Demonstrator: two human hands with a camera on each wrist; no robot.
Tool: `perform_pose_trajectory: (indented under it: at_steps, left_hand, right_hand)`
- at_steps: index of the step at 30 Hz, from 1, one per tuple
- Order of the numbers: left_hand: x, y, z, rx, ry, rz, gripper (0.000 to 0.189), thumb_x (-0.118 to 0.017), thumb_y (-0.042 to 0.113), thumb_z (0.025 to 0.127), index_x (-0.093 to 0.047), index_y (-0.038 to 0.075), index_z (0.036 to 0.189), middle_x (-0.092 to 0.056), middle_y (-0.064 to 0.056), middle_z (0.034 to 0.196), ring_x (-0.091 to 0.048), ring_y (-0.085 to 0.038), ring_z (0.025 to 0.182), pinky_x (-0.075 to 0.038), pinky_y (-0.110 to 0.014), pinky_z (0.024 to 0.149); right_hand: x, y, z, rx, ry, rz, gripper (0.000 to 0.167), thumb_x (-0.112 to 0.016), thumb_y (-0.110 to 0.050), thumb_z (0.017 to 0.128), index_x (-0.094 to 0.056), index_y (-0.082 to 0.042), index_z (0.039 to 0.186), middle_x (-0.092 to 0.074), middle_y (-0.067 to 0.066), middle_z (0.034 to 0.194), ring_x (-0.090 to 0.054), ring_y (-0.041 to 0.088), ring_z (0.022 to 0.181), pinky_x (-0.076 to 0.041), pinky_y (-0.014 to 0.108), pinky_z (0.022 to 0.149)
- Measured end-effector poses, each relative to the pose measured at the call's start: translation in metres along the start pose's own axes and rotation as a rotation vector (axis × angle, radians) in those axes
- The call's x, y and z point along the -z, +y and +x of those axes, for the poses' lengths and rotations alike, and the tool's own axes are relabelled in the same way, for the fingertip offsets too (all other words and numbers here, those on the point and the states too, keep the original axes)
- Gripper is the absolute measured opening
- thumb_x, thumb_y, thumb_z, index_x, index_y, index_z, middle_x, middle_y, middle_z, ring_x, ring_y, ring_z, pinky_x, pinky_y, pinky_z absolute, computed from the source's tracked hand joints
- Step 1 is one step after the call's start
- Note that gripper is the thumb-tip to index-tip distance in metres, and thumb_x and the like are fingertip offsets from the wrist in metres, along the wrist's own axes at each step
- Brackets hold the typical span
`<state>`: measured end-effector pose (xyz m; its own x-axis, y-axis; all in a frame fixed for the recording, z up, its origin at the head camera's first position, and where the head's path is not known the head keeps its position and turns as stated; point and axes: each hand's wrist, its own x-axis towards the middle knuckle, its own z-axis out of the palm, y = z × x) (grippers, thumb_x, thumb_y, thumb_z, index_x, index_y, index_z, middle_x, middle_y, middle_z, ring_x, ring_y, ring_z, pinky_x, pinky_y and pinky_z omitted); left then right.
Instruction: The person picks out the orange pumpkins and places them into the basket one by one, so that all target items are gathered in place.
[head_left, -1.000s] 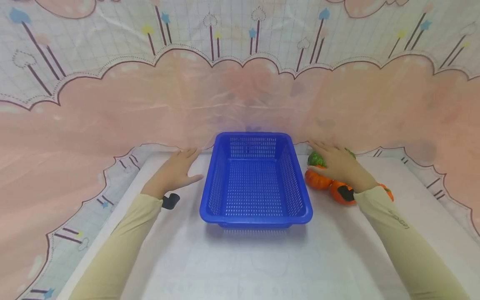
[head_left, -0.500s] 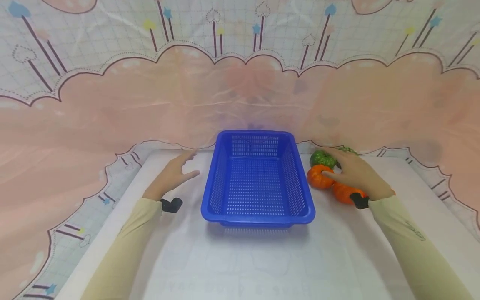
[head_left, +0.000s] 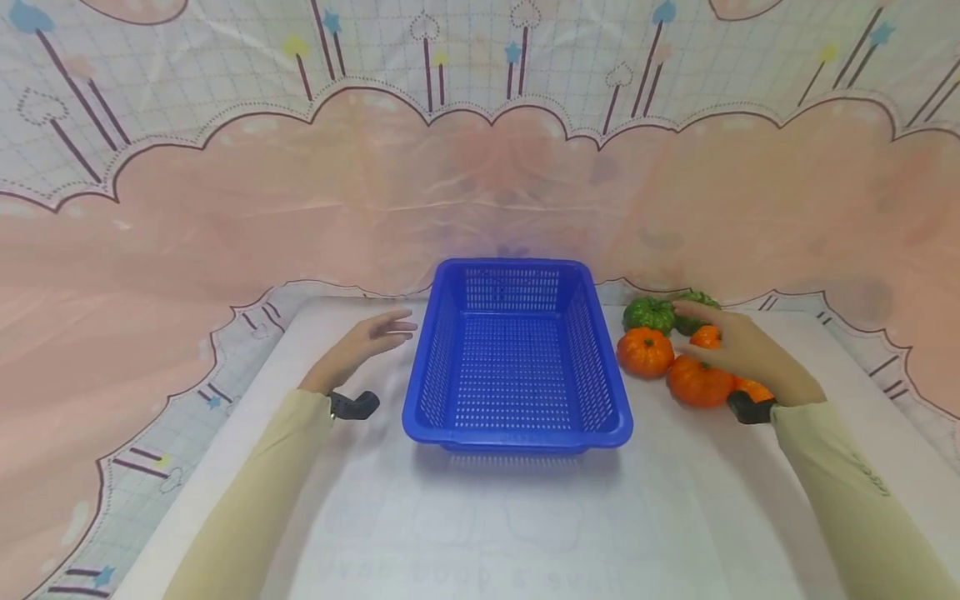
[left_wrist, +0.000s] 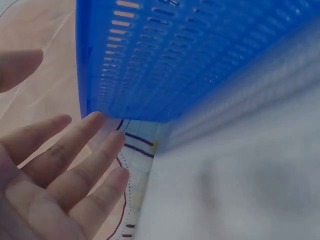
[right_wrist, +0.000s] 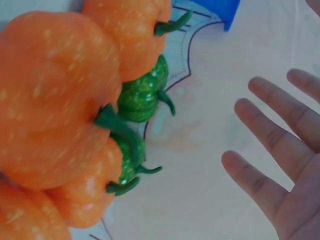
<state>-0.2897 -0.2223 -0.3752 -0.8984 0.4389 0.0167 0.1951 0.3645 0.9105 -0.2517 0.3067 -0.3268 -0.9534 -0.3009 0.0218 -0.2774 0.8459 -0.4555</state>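
A blue plastic basket (head_left: 517, 375) with slotted walls stands upright on the white table, with nothing in it. My left hand (head_left: 358, 350) hovers just left of it, fingers extended and apart from its wall, as the left wrist view also shows. Over the group of small pumpkins on the right is my right hand (head_left: 742, 346), fingers loosely extended and holding nothing. Several are orange, such as the front one (head_left: 697, 382) and the one nearest the basket (head_left: 645, 352). Two green ones (head_left: 649, 316) lie behind. In the right wrist view their green stems (right_wrist: 117, 125) show, clear of the fingers (right_wrist: 270, 135).
A patterned pink and white cloth (head_left: 480, 183) hangs behind the table and runs down its left and right sides. The white tabletop (head_left: 480, 525) extends in front of the basket. Dark wrist mounts (head_left: 354, 406) sit at both cuffs.
My right hand has moved to the right, uncovering more of the pumpkins. The left hand has turned and its fingers have drawn closer together. The basket stays in place.
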Motion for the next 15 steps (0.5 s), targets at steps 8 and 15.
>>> perform_pose_trajectory:
  at_steps: [8,15]
  left_hand:
    - [-0.007,0.0,0.011,0.066,-0.094,-0.178,0.053,-0.046,0.014,0.098,-0.028,-0.001,0.146,-0.038,-0.025,0.145,-0.038,-0.038,0.134,-0.031,-0.048,0.113]
    - [-0.012,-0.002,0.017,0.106,-0.117,-0.172,0.054,-0.041,0.017,0.099,-0.023,-0.004,0.146,-0.039,-0.029,0.143,-0.04,-0.04,0.132,-0.032,-0.049,0.112]
  right_hand:
    - [0.001,0.023,-0.014,0.022,0.028,0.059,0.058,-0.064,-0.031,0.088,-0.046,-0.003,0.136,-0.049,0.025,0.135,-0.042,0.048,0.124,-0.031,0.07,0.097]
    - [0.0,0.043,-0.026,0.063,0.065,0.062,0.05,-0.064,-0.022,0.089,-0.05,0.0,0.131,-0.059,0.026,0.123,-0.05,0.045,0.111,-0.039,0.067,0.089]
